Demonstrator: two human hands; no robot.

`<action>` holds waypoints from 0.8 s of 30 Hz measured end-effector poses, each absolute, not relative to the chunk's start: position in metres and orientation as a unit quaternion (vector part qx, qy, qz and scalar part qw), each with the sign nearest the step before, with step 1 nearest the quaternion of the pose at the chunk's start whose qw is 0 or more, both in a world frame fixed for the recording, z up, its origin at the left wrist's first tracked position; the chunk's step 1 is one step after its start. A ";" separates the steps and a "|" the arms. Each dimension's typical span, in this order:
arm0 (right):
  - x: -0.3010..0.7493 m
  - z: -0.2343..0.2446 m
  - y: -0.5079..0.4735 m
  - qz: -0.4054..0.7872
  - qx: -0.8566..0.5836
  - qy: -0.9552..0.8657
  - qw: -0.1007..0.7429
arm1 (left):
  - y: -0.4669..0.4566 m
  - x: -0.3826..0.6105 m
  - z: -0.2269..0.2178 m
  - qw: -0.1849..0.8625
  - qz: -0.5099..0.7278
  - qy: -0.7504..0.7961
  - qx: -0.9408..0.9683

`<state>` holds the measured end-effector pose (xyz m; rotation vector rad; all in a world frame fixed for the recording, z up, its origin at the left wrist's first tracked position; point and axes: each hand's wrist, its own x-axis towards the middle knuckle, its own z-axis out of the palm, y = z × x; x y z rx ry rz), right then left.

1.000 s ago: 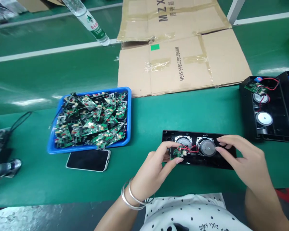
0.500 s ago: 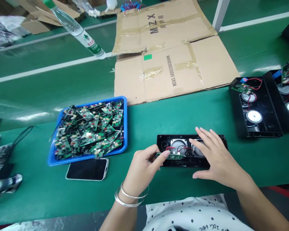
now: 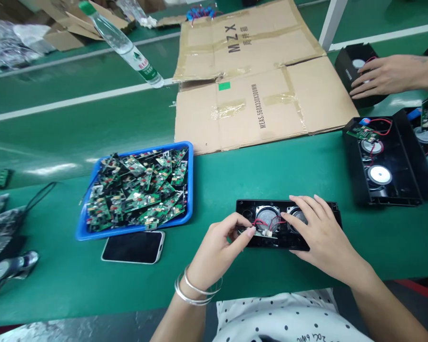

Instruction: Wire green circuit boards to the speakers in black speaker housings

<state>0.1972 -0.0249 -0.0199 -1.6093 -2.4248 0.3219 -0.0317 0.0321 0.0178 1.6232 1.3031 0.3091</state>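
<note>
A black speaker housing with two round speaker cones and red wires lies on the green mat in front of me. My left hand, with silver bangles on the wrist, pinches a small circuit board at the housing's front edge, beside a white connector. My right hand lies flat over the right speaker cone with its fingers spread, pressing the housing down.
A blue tray heaped with green circuit boards sits to the left, with a phone in front of it. Flattened cardboard lies behind. More black housings stand at the right, where another person's hand touches one. A water bottle lies at the back.
My left hand has tucked the small board lower against the housing's front edge. My right hand stays on the housing. Another person's hand has come into view at the top right.
</note>
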 end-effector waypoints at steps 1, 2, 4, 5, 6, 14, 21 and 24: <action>0.197 -0.020 -0.025 0.106 -0.547 -0.824 0.105 | 0.031 -0.034 0.018 0.489 0.134 0.529 0.681; 0.197 -0.020 -0.025 0.104 -0.547 -0.824 0.104 | 0.031 -0.035 0.018 0.483 0.140 0.522 0.689; 0.197 -0.020 -0.025 0.103 -0.548 -0.823 0.103 | 0.029 -0.039 0.016 0.477 0.147 0.515 0.697; 0.196 -0.020 -0.025 0.103 -0.549 -0.823 0.103 | 0.028 -0.040 0.015 0.479 0.148 0.515 0.696; 0.196 -0.020 -0.025 0.103 -0.549 -0.823 0.103 | 0.027 -0.042 0.013 0.483 0.148 0.517 0.691; 0.192 -0.017 -0.029 0.118 -0.567 -0.806 0.121 | 0.025 -0.053 0.006 0.546 0.178 0.506 0.644; 0.189 -0.014 -0.033 0.158 -0.585 -0.784 0.135 | 0.042 -0.059 -0.018 0.541 0.307 0.559 0.549; 0.190 -0.016 -0.035 0.168 -0.580 -0.784 0.145 | 0.054 -0.062 -0.041 0.523 0.345 0.594 0.504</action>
